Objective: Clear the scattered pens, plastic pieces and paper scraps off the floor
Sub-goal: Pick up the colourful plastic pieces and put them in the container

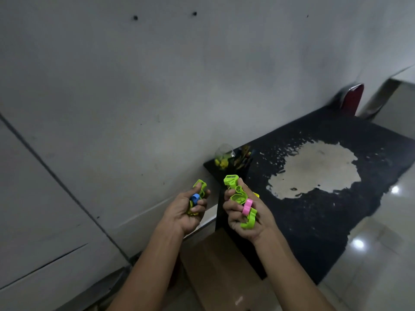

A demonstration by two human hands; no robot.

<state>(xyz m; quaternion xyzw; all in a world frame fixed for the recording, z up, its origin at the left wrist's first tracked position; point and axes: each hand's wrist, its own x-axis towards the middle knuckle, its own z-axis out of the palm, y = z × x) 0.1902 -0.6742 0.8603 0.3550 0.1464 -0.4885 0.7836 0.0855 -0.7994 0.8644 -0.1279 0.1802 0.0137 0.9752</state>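
Note:
My left hand (pixel 187 212) grips a bunch of plastic pieces: green ones (pixel 200 185) and a blue one (pixel 195 197). My right hand (pixel 244 215) holds another bunch, with green pieces (pixel 233 184) on top, a pink ring (pixel 247 206) and a green piece (pixel 249 221) lower down. Both hands are raised in front of a black table (pixel 314 216). At the table's far left corner stands a clear jar (pixel 223 157) with yellow and green pieces inside, and beside it a dark holder (pixel 243 159) with pens.
A grey wall fills the left and top. The table's black top has a large worn pale patch (pixel 318 169). A brown cardboard box (pixel 224 272) lies below my arms. A red chair back (pixel 352 99) stands behind the table. Glossy tiled floor (pixel 381 254) lies at the right.

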